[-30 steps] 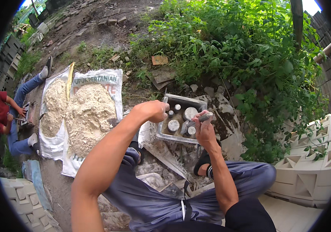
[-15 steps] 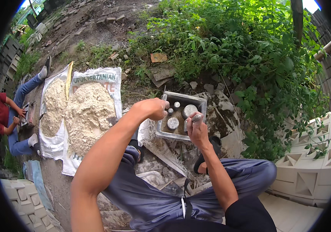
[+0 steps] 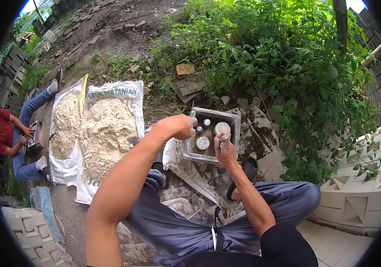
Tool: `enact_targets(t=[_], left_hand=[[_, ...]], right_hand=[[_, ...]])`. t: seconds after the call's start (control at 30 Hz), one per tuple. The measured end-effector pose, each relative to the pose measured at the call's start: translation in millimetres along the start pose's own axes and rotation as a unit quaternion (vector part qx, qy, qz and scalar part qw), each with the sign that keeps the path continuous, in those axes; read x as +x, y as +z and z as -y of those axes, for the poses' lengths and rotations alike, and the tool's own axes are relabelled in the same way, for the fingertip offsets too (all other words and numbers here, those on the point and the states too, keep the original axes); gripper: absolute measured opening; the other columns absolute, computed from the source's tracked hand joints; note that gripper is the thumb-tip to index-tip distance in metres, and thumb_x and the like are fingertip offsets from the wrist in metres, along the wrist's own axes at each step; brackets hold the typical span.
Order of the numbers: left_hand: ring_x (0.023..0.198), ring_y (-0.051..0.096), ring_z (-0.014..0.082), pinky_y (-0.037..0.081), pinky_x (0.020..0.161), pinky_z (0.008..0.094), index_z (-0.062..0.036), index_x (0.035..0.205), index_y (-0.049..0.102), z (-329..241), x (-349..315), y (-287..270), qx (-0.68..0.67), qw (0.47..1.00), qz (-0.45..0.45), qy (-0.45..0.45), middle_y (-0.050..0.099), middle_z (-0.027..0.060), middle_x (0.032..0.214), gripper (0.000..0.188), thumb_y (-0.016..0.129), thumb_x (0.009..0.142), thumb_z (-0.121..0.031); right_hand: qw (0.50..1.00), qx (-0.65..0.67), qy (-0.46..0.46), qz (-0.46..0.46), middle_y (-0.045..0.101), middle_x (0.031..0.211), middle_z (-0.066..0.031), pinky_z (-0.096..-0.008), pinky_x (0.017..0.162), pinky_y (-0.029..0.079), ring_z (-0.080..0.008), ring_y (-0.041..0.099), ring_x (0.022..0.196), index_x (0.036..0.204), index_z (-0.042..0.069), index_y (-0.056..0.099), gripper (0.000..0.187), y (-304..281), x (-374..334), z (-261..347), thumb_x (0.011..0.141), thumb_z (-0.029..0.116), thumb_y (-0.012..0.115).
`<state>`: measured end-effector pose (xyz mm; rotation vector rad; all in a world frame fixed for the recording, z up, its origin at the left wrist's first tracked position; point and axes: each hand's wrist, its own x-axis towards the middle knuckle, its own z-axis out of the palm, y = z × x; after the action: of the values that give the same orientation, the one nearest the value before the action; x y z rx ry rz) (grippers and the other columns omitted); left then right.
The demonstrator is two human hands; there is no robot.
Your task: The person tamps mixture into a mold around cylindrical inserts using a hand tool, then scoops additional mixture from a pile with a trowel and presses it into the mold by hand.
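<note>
A square grey mould frame rests on the ground between my feet. Inside stand several round, dusty grey cylinders: a wide one at the right, a medium one at the front, and small ones further back. My left hand is at the mould's left wall, its fingers curled and their tips dusty; anything they pinch is hidden. Over the front right of the mould, my right hand is closed, with a powdered thumb on top. What it grips, if anything, does not show.
Heaps of pale powder lie on white sacks at the left. Beyond them sits a co-worker in a red shirt, hands on a small mould. Leafy plants grow at the back right; patterned pale blocks are stacked at the right.
The view has shifted slightly, so the scene sits a little further right. My right hand has moved slightly left relative to the mould; my left hand stays by the left wall.
</note>
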<state>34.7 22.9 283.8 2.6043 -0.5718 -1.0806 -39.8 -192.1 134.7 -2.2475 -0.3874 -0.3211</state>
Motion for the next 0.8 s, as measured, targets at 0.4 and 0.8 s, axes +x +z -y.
enact_targets(t=[0.4, 0.8], left_hand=[[0.110, 0.057, 0.0355, 0.045, 0.093, 0.0434, -0.0105, 0.128, 0.051, 4.7, 1.6, 0.1, 0.005, 1.000, -0.006, 0.017, 0.060, 0.0214, 0.116, 0.040, 0.050, 0.092, -0.027], [0.111, 0.056, 0.0360, 0.045, 0.095, 0.0436, -0.0084, 0.128, 0.050, 8.4, 5.0, -4.4, -0.014, 1.000, -0.011, -0.009, 0.060, 0.0206, 0.118, 0.042, 0.051, 0.091, -0.028]], right_hand=[[0.999, 0.001, 0.029, 0.030, 0.061, 0.082, -0.0123, -0.0435, 0.059, 0.046, -0.0371, 0.062, 0.072, 0.108, 0.006, 0.038, 0.022, -31.1, 27.3, 36.1, 0.092, 0.009, 0.053], [0.995, 0.095, -0.009, -0.033, 0.057, 0.098, -0.0146, -0.0363, 0.073, 0.047, -0.0320, 0.060, 0.080, 0.111, 0.001, 0.038, 0.022, -51.2, 44.0, 52.0, 0.093, 0.002, 0.050]])
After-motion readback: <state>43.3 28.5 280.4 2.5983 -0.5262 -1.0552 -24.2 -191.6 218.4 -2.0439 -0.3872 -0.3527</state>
